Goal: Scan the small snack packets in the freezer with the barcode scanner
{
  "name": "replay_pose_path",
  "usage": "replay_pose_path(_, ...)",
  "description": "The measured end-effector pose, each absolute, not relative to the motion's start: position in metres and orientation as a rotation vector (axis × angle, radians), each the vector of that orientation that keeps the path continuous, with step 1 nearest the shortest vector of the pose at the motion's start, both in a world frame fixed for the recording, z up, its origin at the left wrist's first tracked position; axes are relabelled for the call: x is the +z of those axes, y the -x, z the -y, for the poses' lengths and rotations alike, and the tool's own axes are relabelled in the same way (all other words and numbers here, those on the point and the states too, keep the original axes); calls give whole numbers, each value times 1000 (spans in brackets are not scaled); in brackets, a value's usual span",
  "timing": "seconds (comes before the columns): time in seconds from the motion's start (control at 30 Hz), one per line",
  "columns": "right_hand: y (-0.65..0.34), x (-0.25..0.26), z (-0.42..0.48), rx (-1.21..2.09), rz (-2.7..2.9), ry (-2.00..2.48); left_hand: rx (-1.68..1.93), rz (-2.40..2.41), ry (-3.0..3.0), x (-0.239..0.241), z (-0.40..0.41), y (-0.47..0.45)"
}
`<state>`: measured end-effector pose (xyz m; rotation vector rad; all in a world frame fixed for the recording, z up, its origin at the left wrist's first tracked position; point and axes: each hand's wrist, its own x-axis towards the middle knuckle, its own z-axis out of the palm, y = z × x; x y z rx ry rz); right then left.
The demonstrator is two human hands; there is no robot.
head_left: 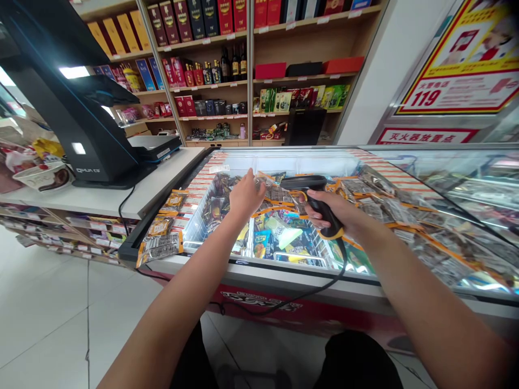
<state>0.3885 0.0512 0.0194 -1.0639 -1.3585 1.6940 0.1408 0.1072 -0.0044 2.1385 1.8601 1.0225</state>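
Observation:
My right hand (330,209) is closed round the grip of a black and yellow barcode scanner (312,197), whose head points left over the freezer lid. Its black cable (292,299) hangs down in front of the freezer. My left hand (245,194) reaches over the glass lid of the chest freezer (279,270), fingers curled onto a snack packet (270,189) lying among several orange-edged packets on the glass. Whether the fingers grip that packet or only touch it is not clear.
A black checkout terminal (81,124) stands on the white counter (121,197) at left. More packets (162,240) lie on the freezer's left edge. Shelves (227,70) of boxes and bottles line the back wall. A red and yellow poster (466,59) hangs at right. White floor tiles lie below.

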Motion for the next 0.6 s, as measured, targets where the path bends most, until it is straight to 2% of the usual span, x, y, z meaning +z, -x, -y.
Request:
replay_pose_path(0.2, -387, 24, -50, 1690, 1337, 1125, 636, -2109, -2285, 20, -70, -123)
replay_pose_path(0.37, -390, 17, -53, 1699, 1357, 1122, 177, -2438, -2048, 48, -58, -40)
replay_pose_path(0.47, -388, 19, -51, 1684, 1375, 1125, 48, -2632, -1785, 46, -63, 16)
replay_pose_path(0.6, -384, 28, -45, 1682, 1341, 1202, -59, -2588, -1763, 27, -65, 54)
